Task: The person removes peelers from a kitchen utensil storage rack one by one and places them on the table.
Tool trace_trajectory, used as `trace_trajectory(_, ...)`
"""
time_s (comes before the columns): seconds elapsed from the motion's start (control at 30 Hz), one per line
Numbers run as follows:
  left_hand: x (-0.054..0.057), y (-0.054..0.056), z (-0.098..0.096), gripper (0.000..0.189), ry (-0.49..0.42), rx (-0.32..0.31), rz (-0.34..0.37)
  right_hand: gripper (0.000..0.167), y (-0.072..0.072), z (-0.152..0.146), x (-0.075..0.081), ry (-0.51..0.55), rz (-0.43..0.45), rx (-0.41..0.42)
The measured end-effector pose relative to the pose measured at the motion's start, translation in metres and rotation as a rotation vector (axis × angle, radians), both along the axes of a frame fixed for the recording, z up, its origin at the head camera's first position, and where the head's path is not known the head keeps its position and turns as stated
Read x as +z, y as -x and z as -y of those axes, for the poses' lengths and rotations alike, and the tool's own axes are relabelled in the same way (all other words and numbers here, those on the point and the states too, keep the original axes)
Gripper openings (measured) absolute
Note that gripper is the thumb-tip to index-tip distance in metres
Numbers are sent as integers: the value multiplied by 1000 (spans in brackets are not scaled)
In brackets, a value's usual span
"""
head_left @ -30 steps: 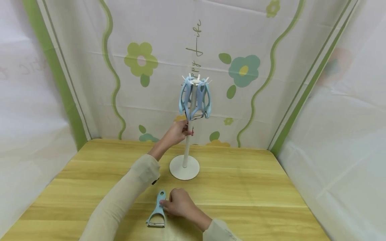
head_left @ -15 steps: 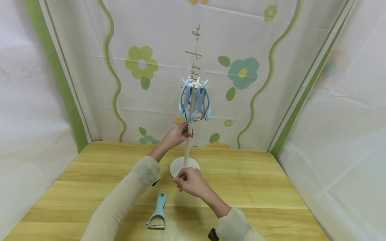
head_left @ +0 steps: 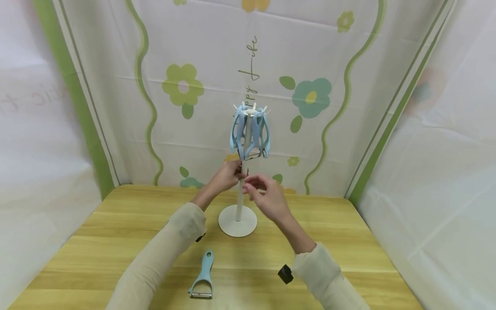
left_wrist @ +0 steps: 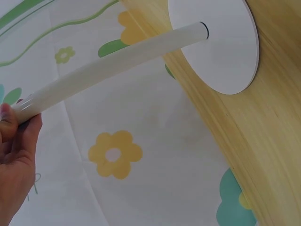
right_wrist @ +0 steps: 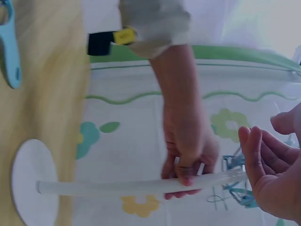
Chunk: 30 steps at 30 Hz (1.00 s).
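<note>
A white stand (head_left: 228, 227) with a round base stands upright on the table. Several blue peelers (head_left: 257, 128) hang from the hooks at its top. My left hand (head_left: 227, 174) grips the pole just below them; the left wrist view shows fingers and thumb around the white pole (left_wrist: 117, 61). My right hand (head_left: 267, 196) is raised in front of the pole, loosely bent and holding nothing. In the right wrist view that hand (right_wrist: 277, 174) appears close to the hanging peelers. One light-blue peeler (head_left: 206, 267) lies on the table in front of the base, blade end toward me.
A wooden table (head_left: 329, 241) carries the stand and the loose peeler. Behind it hangs a white curtain (head_left: 217, 56) printed with flowers and wavy lines. More white cloth (head_left: 434, 181) closes off the right side, and the left likewise.
My right hand has let go of the peeler on the table and moved up and forward to the pole. The left hand keeps its grip on the stand.
</note>
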<state>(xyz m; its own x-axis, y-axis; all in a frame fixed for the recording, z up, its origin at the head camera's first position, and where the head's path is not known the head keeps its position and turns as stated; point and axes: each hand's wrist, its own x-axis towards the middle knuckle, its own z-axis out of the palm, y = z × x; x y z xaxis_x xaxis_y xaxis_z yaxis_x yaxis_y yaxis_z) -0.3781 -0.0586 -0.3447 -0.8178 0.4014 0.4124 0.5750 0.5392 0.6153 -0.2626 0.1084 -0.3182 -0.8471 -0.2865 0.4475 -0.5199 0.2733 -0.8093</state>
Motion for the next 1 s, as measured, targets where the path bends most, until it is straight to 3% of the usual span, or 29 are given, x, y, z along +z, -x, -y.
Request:
trace_trajectory(0.17,1,1,0,14,-7,0,27,19,7,-11,25,97,-116,-29)
trace_trajectory(0.47,-1,0,0,10,-51,-31,59,18,18,-22,43,182,-179,-90)
trace_trajectory(0.63,-3,-1,0,10,-47,-39,61,19,27,-25,50,250,-183,-158)
trace_trajectory(0.8,-2,-2,0,12,-56,-40,62,29,45,-27,63,229,-183,-240)
trace_trajectory(1.0,-1,-2,0,14,-44,-42,61,39,78,-33,78,153,-87,-166)
